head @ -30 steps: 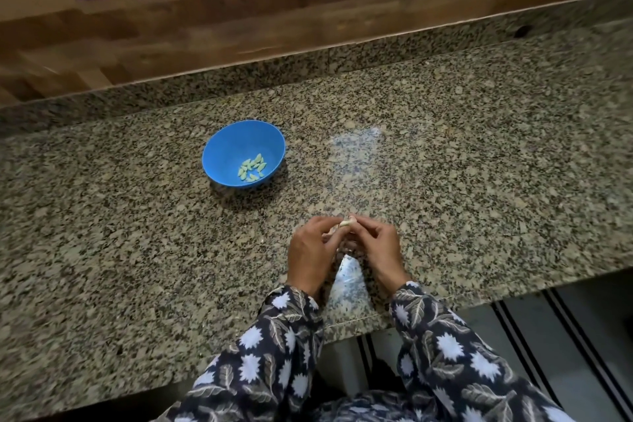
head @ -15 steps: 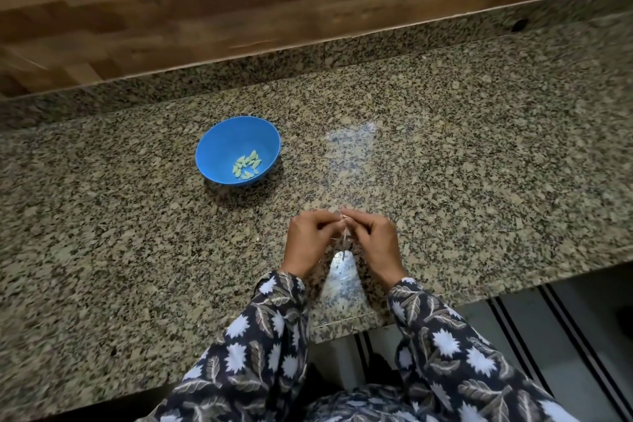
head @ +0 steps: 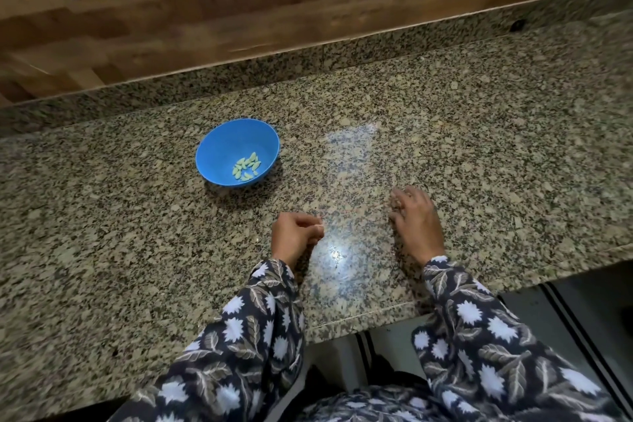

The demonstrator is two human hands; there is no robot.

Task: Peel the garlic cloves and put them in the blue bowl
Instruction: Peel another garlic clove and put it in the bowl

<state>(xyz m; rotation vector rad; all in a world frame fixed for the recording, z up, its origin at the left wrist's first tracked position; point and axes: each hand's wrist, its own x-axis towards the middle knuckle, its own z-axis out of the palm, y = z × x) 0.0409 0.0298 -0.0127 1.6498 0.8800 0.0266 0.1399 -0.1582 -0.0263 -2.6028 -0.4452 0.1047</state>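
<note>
The blue bowl (head: 219, 147) stands on the granite counter, left of middle, with several peeled garlic cloves (head: 246, 166) lying in its bottom. My left hand (head: 296, 235) rests on the counter below and right of the bowl. Its fingers are curled, and a small pale garlic clove (head: 319, 225) shows pinched at the fingertips. My right hand (head: 416, 221) lies apart to the right, fingers loosely bent with their tips down on the counter. A few pale scraps by those fingertips are too blurred to identify.
The granite counter (head: 479, 147) stretches wide on both sides, with a raised granite lip and a wooden wall behind. Its front edge runs just below my wrists, and tiled floor shows at the lower right.
My hands were together, working one clove between the fingertips. They have parted: the right hand moved right and down onto the counter, and the left hand stayed with the clove.
</note>
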